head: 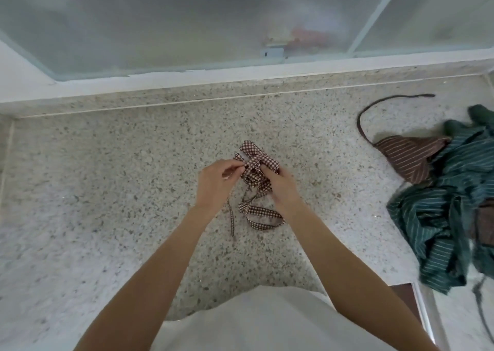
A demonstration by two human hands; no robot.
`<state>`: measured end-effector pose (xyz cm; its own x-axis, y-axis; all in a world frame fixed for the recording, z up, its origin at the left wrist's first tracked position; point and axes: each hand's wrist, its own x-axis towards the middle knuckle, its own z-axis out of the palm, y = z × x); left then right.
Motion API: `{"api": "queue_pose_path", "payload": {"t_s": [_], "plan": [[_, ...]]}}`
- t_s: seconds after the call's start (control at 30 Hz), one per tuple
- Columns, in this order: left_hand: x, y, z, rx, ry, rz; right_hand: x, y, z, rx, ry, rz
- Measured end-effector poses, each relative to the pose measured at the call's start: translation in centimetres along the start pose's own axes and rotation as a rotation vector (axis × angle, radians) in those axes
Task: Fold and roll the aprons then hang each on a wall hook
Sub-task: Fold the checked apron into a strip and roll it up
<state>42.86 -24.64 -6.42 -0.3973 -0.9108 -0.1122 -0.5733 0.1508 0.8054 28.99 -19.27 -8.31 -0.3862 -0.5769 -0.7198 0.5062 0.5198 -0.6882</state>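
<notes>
The left hand (213, 182) pinches a strap of the checked apron (254, 169) between thumb and fingertips, right at the top of the bundle. The right hand (280, 187) curls around the bundle's near right side, fingers tucked against the cloth and holding it steady. Both hands meet over the same small bundle, which sits on the speckled counter (107, 190) directly ahead of the person, at about arm's length and centred between the 2 forearms.

The bundle is rolled tight, and its long axis runs from the near side toward the window, tilted a little to the left. A strap crosses over its top. The loose tails (256, 217) trail from the bundle back toward the person: 1 wide loop lies under the right wrist, and 1 thin end lies straight below the left wrist. So the slack sits on the near side of the roll, between the hands and the body.

My reading is that the strap is being wound or tied around the roll to keep it closed. The next pull would likely need the left hand to draw the strap across the roll's short axis while the right hand keeps hold.

Well apart to the right lie a brown striped apron (411, 158) with its dark tie (374, 104) curling out, and a green striped apron (441, 217) in a heap. A frosted window (187, 24) runs behind the counter. No wall hook is in view.
</notes>
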Motion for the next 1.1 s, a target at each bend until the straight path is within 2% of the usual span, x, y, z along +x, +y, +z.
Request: {"api": "queue_pose_path", "payload": {"t_s": [0.07, 0.17, 0.2, 0.27, 0.3, 0.37, 0.47, 0.57, 0.67, 0.73, 0.77, 0.87, 0.93, 1.0, 1.07, 1.1], "plan": [[1.6, -1.2, 1.6, -0.003, -0.067, -0.062, 1.8, 0.4, -0.4, -0.141, 0.078, 0.003], [3.0, -2.0, 4.0, 0.026, -0.145, -0.046, 3.1, 0.4, -1.7, -0.591, 0.168, -0.120], [3.4, -2.2, 4.9, 0.034, -0.167, -0.031, 3.4, 0.4, -2.4, -0.738, 0.228, -0.220], [3.5, -1.9, 5.8, 0.047, -0.192, 0.014, 2.9, -0.1, -3.5, -0.977, 0.343, -0.600], [3.6, -1.9, 6.2, 0.049, -0.204, 0.036, 2.8, -0.6, -3.9, -1.020, 0.341, -0.766], [3.6, -2.0, 6.5, 0.060, -0.217, 0.072, 2.9, -1.5, -4.0, -1.044, 0.157, -0.937], [3.1, -2.3, 6.1, 0.043, -0.154, 0.033, 3.4, -2.4, -3.4, -1.221, -0.129, -0.932], [2.1, -3.1, 5.6, 0.125, -0.014, 0.081, 4.1, -2.7, -2.9, -1.446, -0.191, -0.956], [1.0, -4.4, 5.9, 0.352, 0.118, 0.261, 4.4, -3.2, -2.5, -1.635, -0.216, -0.876], [0.5, -4.4, 6.6, 0.409, 0.070, 0.326, 4.6, -3.4, -2.3, -1.717, -0.207, -0.890], [0.2, -4.2, 6.8, 0.398, -0.003, 0.301, 4.4, -3.4, -2.1, -1.743, -0.205, -0.920], [-0.1, -2.9, 7.3, 0.415, -0.243, 0.004, 4.1, -3.2, -1.9, -1.862, -0.190, -1.030], [0.0, -2.6, 7.5, 0.533, -0.280, -0.110, 4.2, -2.8, -1.7, -1.891, -0.193, -1.119], [0.2, -2.1, 7.9, 0.627, -0.300, -0.160, 4.1, -2.8, -1.0, -1.868, -0.311, -1.163], [0.4, -1.6, 8.1, 0.685, -0.310, -0.182, 3.8, -3.0, -0.2, -1.898, -0.443, -1.056], [0.5, -1.3, 8.1, 0.707, -0.318, -0.189, 3.9, -3.0, 0.0, -1.931, -0.452, -1.005]]}}
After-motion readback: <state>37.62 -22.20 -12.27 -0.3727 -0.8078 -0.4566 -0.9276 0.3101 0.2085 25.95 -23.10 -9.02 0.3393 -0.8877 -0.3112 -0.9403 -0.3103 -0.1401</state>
